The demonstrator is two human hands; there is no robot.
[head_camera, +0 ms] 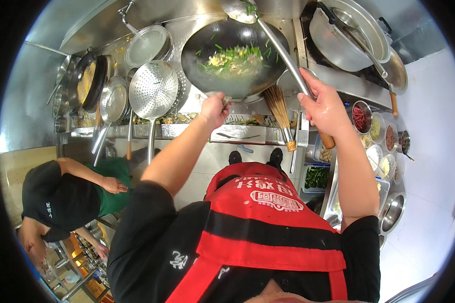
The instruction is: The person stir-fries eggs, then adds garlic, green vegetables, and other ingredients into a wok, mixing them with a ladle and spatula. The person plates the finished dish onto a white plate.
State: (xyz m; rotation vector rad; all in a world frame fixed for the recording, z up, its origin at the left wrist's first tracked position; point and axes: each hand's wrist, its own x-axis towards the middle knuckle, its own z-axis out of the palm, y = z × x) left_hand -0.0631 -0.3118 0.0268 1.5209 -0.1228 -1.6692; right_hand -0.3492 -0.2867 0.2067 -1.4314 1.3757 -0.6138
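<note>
A black wok [197, 72] stands before me, with chopped greens and pale pieces [237, 62] of food in it and some shreds above them. My left hand [215, 110] is closed on a crumpled cloth [224, 97] at the wok's near rim. In my right hand [322, 104] is the long metal handle of a wok ladle [282, 53], just above its wooden end. The ladle's bowl [238, 10] is raised over the wok's far rim, with bits of green on it. A bamboo wok brush [278, 104] lies right of the wok.
Perforated skimmer [153, 89], fine strainer [113, 99] and black pans [101, 81] are at left. A large metal pot [341, 41] stands at far right, above seasoning bowls [361, 116] and a tub of greens [316, 177]. A co-worker [68, 189] is at lower left.
</note>
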